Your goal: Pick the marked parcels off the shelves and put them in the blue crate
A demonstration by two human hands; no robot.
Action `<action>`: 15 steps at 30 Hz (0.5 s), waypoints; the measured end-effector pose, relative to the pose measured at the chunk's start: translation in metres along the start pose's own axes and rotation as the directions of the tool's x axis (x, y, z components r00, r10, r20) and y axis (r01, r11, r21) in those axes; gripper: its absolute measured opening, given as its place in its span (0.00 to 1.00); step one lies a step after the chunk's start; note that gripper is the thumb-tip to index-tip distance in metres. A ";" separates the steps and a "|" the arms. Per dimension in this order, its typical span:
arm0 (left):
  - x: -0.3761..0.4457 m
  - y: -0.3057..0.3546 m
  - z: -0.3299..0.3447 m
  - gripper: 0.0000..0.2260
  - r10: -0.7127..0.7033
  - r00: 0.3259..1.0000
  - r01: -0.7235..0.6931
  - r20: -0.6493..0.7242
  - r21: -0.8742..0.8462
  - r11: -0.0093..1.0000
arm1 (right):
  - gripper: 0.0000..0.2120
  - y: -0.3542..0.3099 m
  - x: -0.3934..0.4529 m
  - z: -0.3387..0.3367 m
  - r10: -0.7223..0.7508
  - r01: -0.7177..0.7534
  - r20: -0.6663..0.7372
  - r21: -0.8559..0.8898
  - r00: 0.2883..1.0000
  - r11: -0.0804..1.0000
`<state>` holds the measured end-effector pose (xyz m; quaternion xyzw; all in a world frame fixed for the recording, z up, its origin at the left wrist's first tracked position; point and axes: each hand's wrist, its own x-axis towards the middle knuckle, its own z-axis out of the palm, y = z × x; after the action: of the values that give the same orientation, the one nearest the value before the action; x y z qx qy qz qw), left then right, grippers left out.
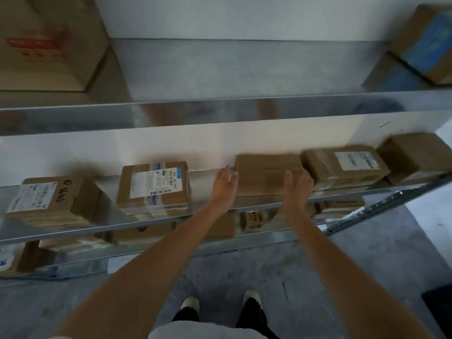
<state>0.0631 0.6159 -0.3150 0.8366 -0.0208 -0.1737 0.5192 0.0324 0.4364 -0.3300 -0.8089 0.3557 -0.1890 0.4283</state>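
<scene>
Both hands reach to a plain brown parcel (266, 173) on the middle shelf (200, 211).

The left hand (223, 185) lies at the parcel's left edge, fingers straight and touching it; the right hand (297, 189) covers its right front corner, fingers spread wide. Right of this parcel sits a labelled parcel (344, 165); left of it, well apart, a taped parcel (152, 188).

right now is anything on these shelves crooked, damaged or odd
Mostly tidy. The brown cardboard box with blue print at the right end of the upper metal shelf sits skewed to the shelf edge. The plain brown parcel between both hands looks intact. Blur hides finer damage.
</scene>
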 end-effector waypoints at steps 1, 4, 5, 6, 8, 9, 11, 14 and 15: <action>0.006 0.005 0.009 0.23 -0.062 0.998 0.061 -0.016 -0.069 0.996 | 0.25 0.006 0.012 -0.004 0.010 -0.009 0.033 -0.036 0.999 0.999; 0.018 0.011 0.035 0.24 -0.178 0.983 0.166 -0.033 -0.234 0.958 | 0.27 0.021 0.039 -0.010 0.032 -0.017 0.150 -0.100 0.988 0.995; 0.021 0.011 0.042 0.24 -0.202 0.979 0.186 -0.029 -0.278 0.942 | 0.28 0.025 0.046 -0.011 0.043 -0.026 0.198 -0.088 0.979 0.996; 0.023 0.011 0.048 0.24 -0.220 0.975 0.200 -0.031 -0.311 0.929 | 0.29 0.028 0.052 -0.012 0.056 -0.042 0.246 -0.064 0.968 0.997; 0.026 0.010 0.059 0.23 -0.245 0.967 0.210 -0.066 -0.334 0.919 | 0.31 0.036 0.060 -0.013 0.074 -0.069 0.327 -0.026 0.942 0.997; 0.025 0.009 0.062 0.23 -0.257 0.962 0.210 -0.097 -0.345 0.915 | 0.32 0.040 0.062 -0.014 0.072 -0.070 0.351 -0.017 0.934 0.997; 0.019 0.002 0.067 0.22 -0.288 0.944 0.205 -0.159 -0.401 0.893 | 0.32 0.045 0.063 -0.014 0.056 -0.064 0.381 0.008 0.923 0.998; 0.010 -0.013 0.066 0.19 -0.368 0.901 0.234 -0.228 -0.459 0.857 | 0.30 0.047 0.062 -0.009 0.024 -0.043 0.437 0.033 0.899 0.999; 0.008 -0.016 0.063 0.17 -0.392 0.887 0.245 -0.243 -0.471 0.847 | 0.30 0.046 0.060 -0.007 0.006 -0.025 0.450 0.037 0.893 0.999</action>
<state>0.0488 0.5670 -0.3567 0.7106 0.2460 -0.1163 0.6488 0.0496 0.3709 -0.3642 -0.8186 0.2494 -0.0007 0.5174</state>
